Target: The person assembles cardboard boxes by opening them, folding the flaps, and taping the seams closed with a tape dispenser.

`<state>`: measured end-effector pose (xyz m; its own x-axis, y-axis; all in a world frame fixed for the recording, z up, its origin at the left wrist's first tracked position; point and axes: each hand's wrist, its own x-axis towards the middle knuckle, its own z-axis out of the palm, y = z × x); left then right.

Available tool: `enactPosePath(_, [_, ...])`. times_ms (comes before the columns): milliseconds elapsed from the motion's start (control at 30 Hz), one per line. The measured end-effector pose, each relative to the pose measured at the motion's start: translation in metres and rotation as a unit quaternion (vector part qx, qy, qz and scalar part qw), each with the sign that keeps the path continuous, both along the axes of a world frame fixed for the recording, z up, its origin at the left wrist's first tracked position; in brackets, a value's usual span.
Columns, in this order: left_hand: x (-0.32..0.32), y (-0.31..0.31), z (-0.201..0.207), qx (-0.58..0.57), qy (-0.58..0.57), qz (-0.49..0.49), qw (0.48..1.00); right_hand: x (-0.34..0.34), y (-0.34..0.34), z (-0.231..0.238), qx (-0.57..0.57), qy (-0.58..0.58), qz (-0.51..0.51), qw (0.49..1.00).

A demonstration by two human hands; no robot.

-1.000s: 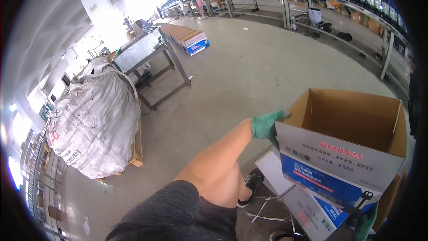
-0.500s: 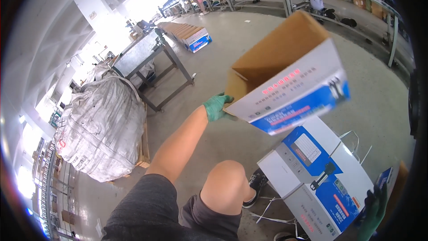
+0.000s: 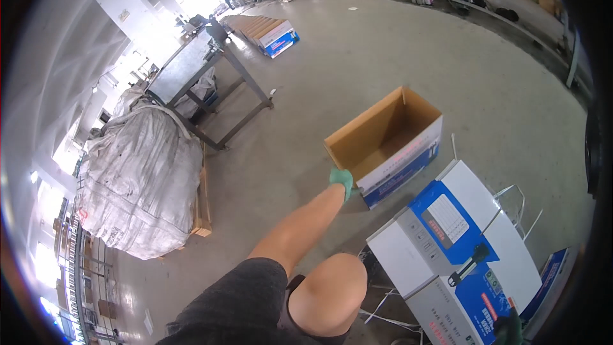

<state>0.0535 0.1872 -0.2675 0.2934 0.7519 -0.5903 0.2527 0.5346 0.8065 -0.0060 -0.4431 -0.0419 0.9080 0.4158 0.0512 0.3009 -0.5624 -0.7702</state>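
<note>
An open-topped cardboard box, brown inside and white and blue outside, appears low at the floor in front of me. My left hand, in a green glove, grips its near left corner, the fingers partly hidden. To the right lies a stack of flat, folded white and blue cartons. At the stack's lower right edge is my right hand, gloved and in shadow; its fingers cannot be made out. Beside it stands another white and blue carton panel, partly cut off by the dark rim.
Loose white straps lie around the stack near my feet. To the left are a large white woven sack on a wooden pallet and a metal table. A row of boxes stands farther off, with a workbench line behind.
My left hand has lowered the open box from the air toward the floor, moving it away from the folded stack. My right hand has moved down along the stack's edge.
</note>
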Motion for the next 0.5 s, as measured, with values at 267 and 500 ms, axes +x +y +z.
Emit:
enactPosePath(267, [0.067, 0.098, -0.011, 0.069, -0.011, 0.012, 0.997, -0.006, 0.004, 0.005, -0.139, -0.059, 0.084, 0.985])
enactPosePath(500, [0.044, 0.119, -0.052, 0.273, 0.216, 0.071, 0.935, -0.021, -0.036, -0.024, -0.016, 0.288, -0.121, 0.95])
